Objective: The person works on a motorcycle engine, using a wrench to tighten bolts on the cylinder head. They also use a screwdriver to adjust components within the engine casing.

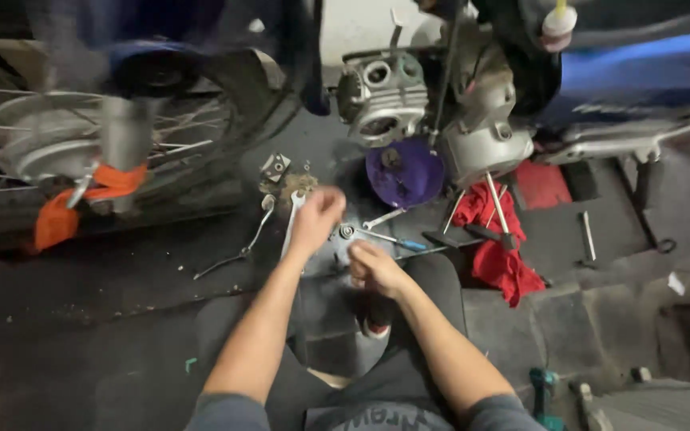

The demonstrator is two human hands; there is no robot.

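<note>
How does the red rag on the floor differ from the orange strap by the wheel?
The red rag lies crumpled on the floor beneath the engine, with tools lying across it; the orange strap is wrapped round the fork leg beside the spoked wheel, one end hanging down. The rag is deep red, the strap bright orange. Both are soft fabric, untouched by either hand.

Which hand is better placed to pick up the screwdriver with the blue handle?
Probably the right hand. It rests close to the screwdriver, which lies on the floor just beyond it. The left hand is farther off and already holds a wrench.
</note>
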